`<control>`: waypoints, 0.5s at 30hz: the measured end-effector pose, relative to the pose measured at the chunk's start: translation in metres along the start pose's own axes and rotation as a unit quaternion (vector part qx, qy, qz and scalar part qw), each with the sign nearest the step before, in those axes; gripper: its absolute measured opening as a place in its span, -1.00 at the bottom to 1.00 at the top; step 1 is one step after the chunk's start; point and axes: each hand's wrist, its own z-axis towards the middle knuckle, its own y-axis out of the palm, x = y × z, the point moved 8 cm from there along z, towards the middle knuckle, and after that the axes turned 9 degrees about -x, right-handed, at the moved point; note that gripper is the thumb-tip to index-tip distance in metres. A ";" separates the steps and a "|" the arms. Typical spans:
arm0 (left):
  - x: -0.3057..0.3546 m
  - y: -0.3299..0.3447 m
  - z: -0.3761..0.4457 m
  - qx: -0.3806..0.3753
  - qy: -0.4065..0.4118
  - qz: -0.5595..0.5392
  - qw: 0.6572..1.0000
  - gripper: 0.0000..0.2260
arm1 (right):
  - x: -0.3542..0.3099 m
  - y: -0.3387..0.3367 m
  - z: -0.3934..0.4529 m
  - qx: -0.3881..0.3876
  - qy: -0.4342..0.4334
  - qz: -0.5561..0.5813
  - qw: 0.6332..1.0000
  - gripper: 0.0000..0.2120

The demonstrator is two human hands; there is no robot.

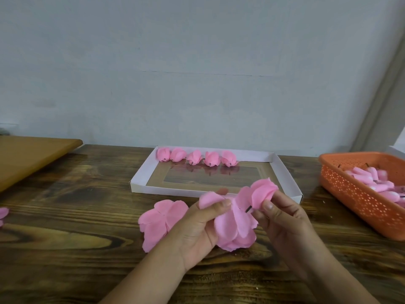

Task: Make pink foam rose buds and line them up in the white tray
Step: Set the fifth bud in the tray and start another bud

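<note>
My left hand pinches a stack of pink foam petal layers just above the wooden table. Beside it, my right hand holds a pink foam bud whose short dark stem points into the petal stack. A second pile of flat pink petals lies on the table to the left of my left hand. Behind the hands sits the white tray, with several finished pink rose buds in a row along its far side.
An orange perforated basket at the right holds several pink foam cores with dark stems. A brown board lies at the far left. A bit of pink foam shows at the left edge. A grey wall rises behind the table.
</note>
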 end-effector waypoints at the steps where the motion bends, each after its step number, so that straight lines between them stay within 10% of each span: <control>1: 0.000 -0.003 0.000 0.009 0.001 0.008 1.000 -0.44 | 0.000 0.000 0.000 0.003 0.002 -0.005 1.000 -0.45; 15: 0.005 -0.018 -0.008 0.140 0.017 0.198 0.970 -0.73 | -0.008 -0.010 -0.006 0.089 -0.038 -0.139 0.986 -0.64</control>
